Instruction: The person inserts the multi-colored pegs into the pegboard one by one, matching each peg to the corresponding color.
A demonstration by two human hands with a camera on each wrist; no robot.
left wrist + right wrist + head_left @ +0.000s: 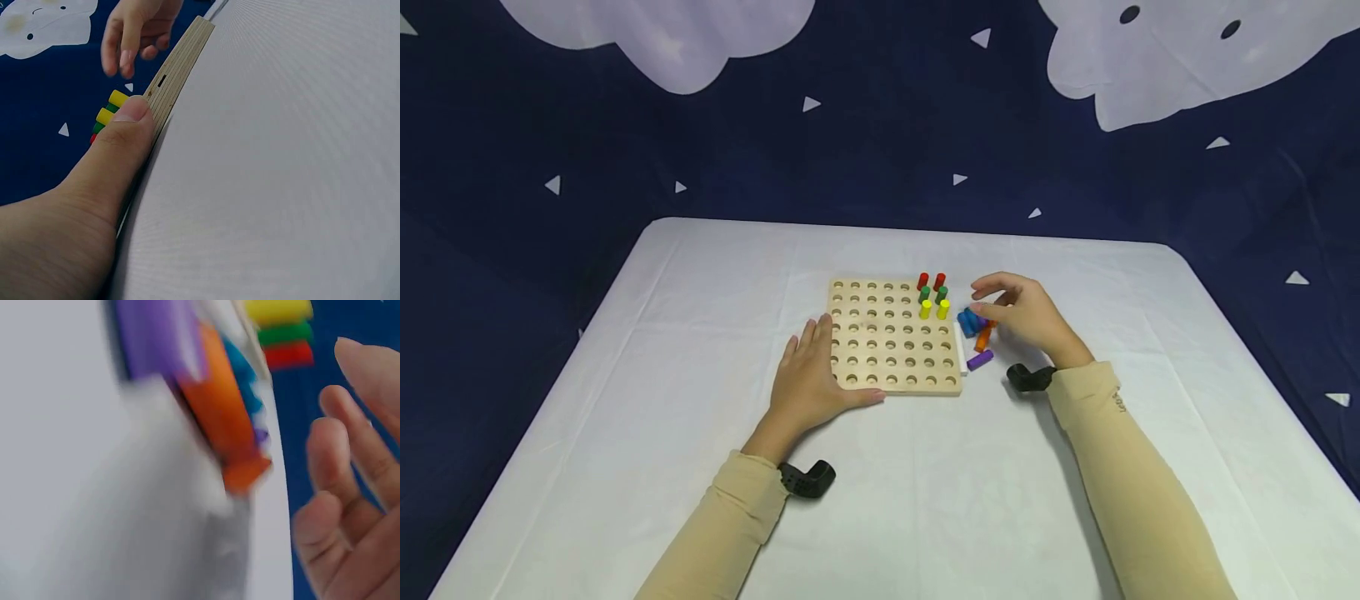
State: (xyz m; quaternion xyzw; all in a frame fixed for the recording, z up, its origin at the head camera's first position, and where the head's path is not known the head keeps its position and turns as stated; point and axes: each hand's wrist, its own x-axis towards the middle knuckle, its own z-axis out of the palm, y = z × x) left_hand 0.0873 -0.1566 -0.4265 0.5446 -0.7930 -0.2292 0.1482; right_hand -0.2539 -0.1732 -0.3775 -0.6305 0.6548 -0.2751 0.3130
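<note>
The pegboard (882,336) lies flat on the white tablecloth (880,500), and I take every place from it. On my feed the left hand (808,379) rests along its left edge, fingers straight, thumb reaching along the near edge. The right hand (1026,315) hovers just off its right side, fingers loosely bent, thumb apart, nothing in its grasp that I can see.

My first worry is the crowding right of the board: the blue pegs (968,322) and orange pegs (982,340) lie bunched, so a careless pinch could take two or scatter the rest. The purple peg (980,360), on its side near the board's near right corner, could roll if brushed.

The red pegs (922,282), green pegs (924,295) and yellow pegs (927,310) stand upright towards the board's far right corner; a low inward sweep might knock them askew. I'd also mind the left hand: it only braces, so a hard sideways push could slide or turn the board.
</note>
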